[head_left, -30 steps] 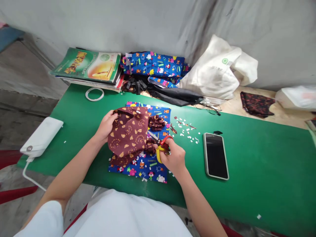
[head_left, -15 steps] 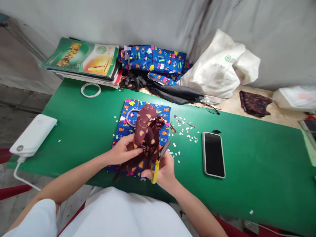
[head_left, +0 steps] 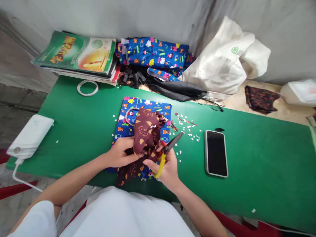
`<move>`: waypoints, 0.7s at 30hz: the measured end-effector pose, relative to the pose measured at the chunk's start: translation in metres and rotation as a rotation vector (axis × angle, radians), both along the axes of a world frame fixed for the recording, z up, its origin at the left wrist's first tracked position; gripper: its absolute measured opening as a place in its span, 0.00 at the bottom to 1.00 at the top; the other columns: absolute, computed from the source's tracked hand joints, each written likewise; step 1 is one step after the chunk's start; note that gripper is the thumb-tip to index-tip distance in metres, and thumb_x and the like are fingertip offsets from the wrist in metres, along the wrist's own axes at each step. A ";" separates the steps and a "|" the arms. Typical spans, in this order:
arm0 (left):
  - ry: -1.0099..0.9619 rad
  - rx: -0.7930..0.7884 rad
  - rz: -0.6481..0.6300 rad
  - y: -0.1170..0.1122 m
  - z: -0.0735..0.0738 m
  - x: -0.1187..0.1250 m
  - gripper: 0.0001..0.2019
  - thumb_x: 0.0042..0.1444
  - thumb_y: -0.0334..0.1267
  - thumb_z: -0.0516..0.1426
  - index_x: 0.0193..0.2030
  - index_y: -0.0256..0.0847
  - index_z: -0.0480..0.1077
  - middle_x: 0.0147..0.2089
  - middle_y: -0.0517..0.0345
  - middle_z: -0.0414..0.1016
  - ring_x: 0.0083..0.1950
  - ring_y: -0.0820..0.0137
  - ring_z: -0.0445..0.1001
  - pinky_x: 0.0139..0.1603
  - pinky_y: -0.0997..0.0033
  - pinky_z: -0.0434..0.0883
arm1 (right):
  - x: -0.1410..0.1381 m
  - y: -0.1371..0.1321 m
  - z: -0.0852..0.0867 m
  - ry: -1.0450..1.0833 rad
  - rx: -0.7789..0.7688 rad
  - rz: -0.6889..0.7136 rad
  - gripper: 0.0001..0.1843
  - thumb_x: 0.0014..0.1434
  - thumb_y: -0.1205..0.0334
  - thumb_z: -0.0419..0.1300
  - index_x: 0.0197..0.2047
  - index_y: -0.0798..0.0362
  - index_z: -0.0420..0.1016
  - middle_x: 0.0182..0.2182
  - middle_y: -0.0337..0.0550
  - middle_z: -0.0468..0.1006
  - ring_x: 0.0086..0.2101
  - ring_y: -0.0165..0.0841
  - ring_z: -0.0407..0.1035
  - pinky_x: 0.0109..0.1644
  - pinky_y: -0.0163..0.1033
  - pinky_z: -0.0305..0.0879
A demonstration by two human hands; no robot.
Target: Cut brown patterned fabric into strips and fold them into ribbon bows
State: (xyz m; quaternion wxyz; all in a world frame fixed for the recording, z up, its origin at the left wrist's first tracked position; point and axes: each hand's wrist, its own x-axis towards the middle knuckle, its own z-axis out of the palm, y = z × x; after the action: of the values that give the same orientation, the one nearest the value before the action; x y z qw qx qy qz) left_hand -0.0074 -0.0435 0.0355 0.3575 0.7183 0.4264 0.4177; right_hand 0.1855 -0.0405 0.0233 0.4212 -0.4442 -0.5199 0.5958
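A crumpled piece of maroon cloth with tan-yellow motifs is bunched up in front of me. My left hand grips it from the left, thumb on top. In my right hand is a pair of scissors with yellow handles, its dark blades aimed up and to the right, away from the cloth. My right thumb and fingertips are close to the cloth's right side; whether they pinch it is hard to see. Beneath lies a blue printed cloth with cartoon figures. A pale ring shows partly at the maroon cloth's left.
White scraps lie scattered right of the cloth. A phone is further right, a white power bank at left. Along the wall are books, a folded blue cloth, glasses and a white bag. A white coil sits below the books.
The scissors have turned, so their blades now point further right. My right hand has shifted slightly up and right. The maroon cloth's lower end has spread out toward me.
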 end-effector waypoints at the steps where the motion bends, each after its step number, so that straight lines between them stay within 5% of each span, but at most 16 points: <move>1: -0.035 -0.024 0.007 -0.001 -0.002 0.001 0.03 0.53 0.34 0.60 0.35 0.39 0.75 0.31 0.58 0.78 0.30 0.74 0.74 0.32 0.77 0.70 | 0.000 -0.002 -0.001 -0.029 -0.020 -0.008 0.24 0.45 0.51 0.70 0.34 0.48 0.57 0.28 0.34 0.66 0.24 0.26 0.62 0.26 0.33 0.64; 6: -0.585 -0.234 0.306 0.005 -0.009 -0.005 0.13 0.48 0.35 0.64 0.43 0.43 0.76 0.38 0.59 0.80 0.36 0.72 0.77 0.37 0.76 0.73 | 0.004 0.005 0.000 -0.147 -0.024 -0.185 0.14 0.53 0.57 0.63 0.32 0.49 0.58 0.24 0.30 0.62 0.20 0.22 0.55 0.23 0.31 0.56; 9: -0.911 -0.267 0.493 0.017 -0.004 -0.018 0.09 0.46 0.37 0.65 0.37 0.43 0.75 0.32 0.64 0.78 0.30 0.76 0.74 0.32 0.79 0.72 | 0.013 0.019 -0.002 -0.130 -0.058 -0.329 0.15 0.50 0.57 0.66 0.31 0.50 0.61 0.27 0.31 0.64 0.24 0.23 0.60 0.28 0.31 0.60; 14: -1.009 -0.292 0.675 0.037 0.005 -0.045 0.03 0.48 0.30 0.58 0.31 0.39 0.72 0.29 0.63 0.76 0.30 0.77 0.74 0.37 0.78 0.74 | 0.024 0.045 -0.008 0.096 -0.248 -0.507 0.20 0.43 0.57 0.69 0.30 0.50 0.61 0.23 0.29 0.65 0.24 0.24 0.65 0.27 0.30 0.63; 21: -0.899 -0.639 0.761 0.052 -0.004 -0.063 0.03 0.48 0.32 0.55 0.31 0.39 0.69 0.29 0.62 0.74 0.27 0.76 0.72 0.25 0.80 0.69 | 0.037 0.064 -0.011 0.065 -0.287 -0.444 0.21 0.47 0.45 0.66 0.33 0.49 0.63 0.27 0.35 0.72 0.27 0.30 0.69 0.29 0.37 0.69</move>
State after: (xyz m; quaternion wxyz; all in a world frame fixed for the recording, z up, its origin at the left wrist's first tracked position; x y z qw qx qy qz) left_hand -0.0701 0.0084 0.0314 0.5234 0.1325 0.5622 0.6265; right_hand 0.2220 0.0238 0.0120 0.4908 -0.5831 -0.3059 0.5706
